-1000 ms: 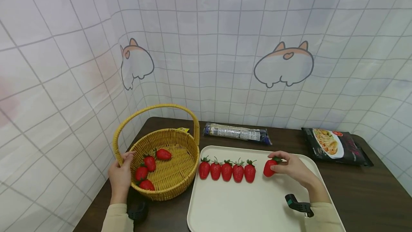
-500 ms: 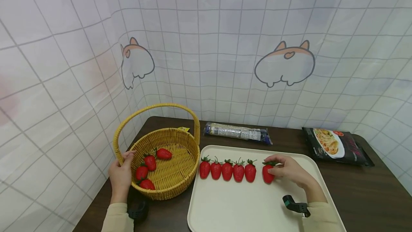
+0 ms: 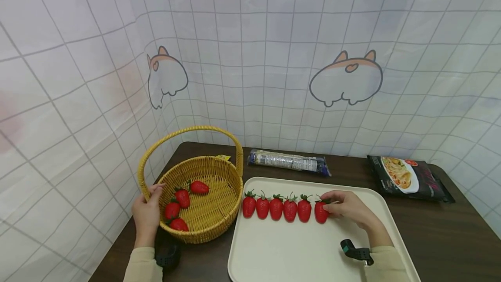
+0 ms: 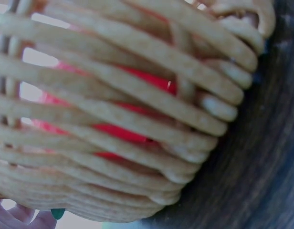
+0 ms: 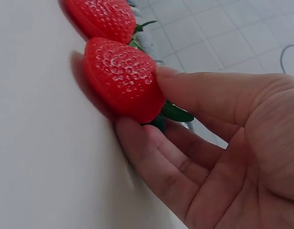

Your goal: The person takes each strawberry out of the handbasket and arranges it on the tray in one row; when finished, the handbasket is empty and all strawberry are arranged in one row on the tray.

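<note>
Pinching a strawberry (image 3: pixel 321 212): right hand (image 3: pixel 347 208). Apparently gripping the basket (image 3: pixel 214 171): left hand (image 3: pixel 146 213).

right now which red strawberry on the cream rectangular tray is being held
The rightmost red, leaf-topped strawberry: the right hand pinches it; the other five strawberries lie untouched.

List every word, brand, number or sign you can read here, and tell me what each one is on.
None can be read clearly enough to quote.
Long packet: rows of print, too small to read.
Black packet: printing, too blurred to read.
Yellow piece behind the basket: too small to tell whether anything is written.
</note>
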The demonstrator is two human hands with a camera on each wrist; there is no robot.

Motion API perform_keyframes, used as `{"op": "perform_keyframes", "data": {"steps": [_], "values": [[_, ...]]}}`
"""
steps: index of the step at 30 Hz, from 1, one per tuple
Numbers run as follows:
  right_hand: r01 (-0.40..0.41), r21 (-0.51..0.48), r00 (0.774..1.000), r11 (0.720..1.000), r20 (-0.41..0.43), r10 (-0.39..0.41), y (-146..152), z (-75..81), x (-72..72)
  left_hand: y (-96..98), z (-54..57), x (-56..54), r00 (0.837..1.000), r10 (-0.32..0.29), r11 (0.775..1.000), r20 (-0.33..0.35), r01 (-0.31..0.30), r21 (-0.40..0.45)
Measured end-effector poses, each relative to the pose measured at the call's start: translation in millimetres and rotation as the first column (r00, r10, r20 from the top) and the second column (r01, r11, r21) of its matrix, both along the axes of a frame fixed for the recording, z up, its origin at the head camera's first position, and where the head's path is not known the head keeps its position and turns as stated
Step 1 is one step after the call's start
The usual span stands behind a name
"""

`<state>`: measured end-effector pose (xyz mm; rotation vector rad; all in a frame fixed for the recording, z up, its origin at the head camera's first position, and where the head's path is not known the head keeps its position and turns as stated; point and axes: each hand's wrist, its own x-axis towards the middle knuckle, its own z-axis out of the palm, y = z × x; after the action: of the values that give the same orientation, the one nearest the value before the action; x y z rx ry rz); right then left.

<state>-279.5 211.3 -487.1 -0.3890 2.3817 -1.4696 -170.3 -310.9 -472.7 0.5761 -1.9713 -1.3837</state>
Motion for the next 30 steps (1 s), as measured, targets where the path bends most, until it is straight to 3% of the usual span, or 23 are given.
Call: {"op": "perform_keyframes", "data": {"steps": [16, 24, 30], "values": [[-0.003, 0.029, 1.000, 1.000, -0.023, 0.003, -9.4, -2.0, 0.9, -1.4, -1.8, -2.1, 1.000, 0.006, 1.000, -0.014, -0.006, -0.007], [-0.019, -0.010, 1.000, 1.000, 0.001, 0.019, -6.3, 1.7, 0.7, -1.2, -0.9, -1.7, 1.000, -0.003, 1.000, -0.005, 0.003, 0.000], [0.087, -0.028, 0.995, 0.996, -0.054, -0.089, -4.9, 4.7, 0.2, -1.1, -0.6, 0.1, 1.000, -0.005, 1.000, 0.006, 0.005, 0.004]]}}
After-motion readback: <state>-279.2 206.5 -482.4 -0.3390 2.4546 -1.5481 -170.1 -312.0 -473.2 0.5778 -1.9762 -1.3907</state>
